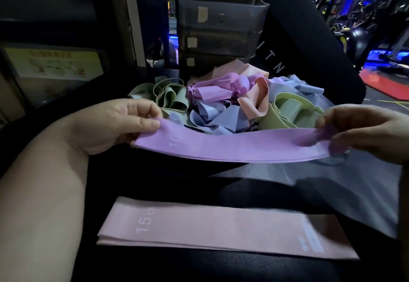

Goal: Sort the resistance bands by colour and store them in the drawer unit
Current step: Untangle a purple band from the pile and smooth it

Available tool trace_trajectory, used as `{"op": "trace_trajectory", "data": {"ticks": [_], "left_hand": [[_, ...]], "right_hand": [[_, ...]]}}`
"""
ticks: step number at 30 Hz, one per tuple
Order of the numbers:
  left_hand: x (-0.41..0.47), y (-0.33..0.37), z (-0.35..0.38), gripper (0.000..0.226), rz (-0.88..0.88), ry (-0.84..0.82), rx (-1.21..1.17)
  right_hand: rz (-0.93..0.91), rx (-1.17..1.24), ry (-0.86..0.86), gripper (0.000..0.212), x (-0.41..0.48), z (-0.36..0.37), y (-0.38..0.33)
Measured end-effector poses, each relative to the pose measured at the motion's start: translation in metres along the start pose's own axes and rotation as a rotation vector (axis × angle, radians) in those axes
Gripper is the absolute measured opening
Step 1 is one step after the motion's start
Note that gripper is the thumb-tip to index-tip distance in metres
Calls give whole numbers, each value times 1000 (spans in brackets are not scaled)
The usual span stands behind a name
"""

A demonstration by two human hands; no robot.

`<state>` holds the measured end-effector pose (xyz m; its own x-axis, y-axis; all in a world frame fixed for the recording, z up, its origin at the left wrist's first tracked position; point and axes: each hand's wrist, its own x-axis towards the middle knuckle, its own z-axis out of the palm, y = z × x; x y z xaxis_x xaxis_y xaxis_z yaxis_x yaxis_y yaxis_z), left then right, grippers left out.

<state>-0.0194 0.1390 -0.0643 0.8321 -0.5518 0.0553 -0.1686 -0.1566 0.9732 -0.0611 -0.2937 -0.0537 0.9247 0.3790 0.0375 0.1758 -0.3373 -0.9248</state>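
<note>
Left hand (124, 124) pinches the left end of the purple band (232, 146), thumb on top, fingers curled under. Right hand (363, 131) is blurred but looks to grip the right end the same way. Band is pulled out flat btwn them, prob. to smooth it and read the colour and weight before it goes down.

It hangs just above the dark padded surface (199, 266), nearer than the loose pile of bands (221, 104) and farther than the pink band stack (221, 231). Long axis runs left-right, broad face up, sagging a little mid-span. The "10" print sits near the left end. Near edge shows layers; can't tell if that's one flattened loop or several.

Pink stack lies flat on the near surface, also left-right w/ the right end a bit nearer, "15" at its left end. Looks like a colour group set down neat so it goes in as one.

The pile is unsorted: green, purple, blue, peach tangled together. Drawer unit (219, 31) stands right behind it at the far side, smoky drawers w/ pale labels. Sorting looks early, since most bands are in the heap.
</note>
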Motion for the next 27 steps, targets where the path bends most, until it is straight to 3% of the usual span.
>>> {"op": "trace_trajectory", "data": {"ticks": [5, 10, 16, 23, 27], "left_hand": [[-7, -2, -10, 53, -139, -169, 156], [-12, -2, -8, 61, -263, -239, 298], [-17, -2, -10, 60, -417, -282, 413], [-22, -21, -12, 62, -319, -208, 421], [-19, -25, -11, 64, -302, -224, 433]], "right_hand": [[184, -92, -229, 57, 1, 2, 5], [342, -169, -326, 52, 6, 17, 0], [458, -344, -371, 83, 9, 23, -3], [515, -357, -427, 71, 12, 30, -3], [512, -410, -414, 78, 13, 34, -5]]}}
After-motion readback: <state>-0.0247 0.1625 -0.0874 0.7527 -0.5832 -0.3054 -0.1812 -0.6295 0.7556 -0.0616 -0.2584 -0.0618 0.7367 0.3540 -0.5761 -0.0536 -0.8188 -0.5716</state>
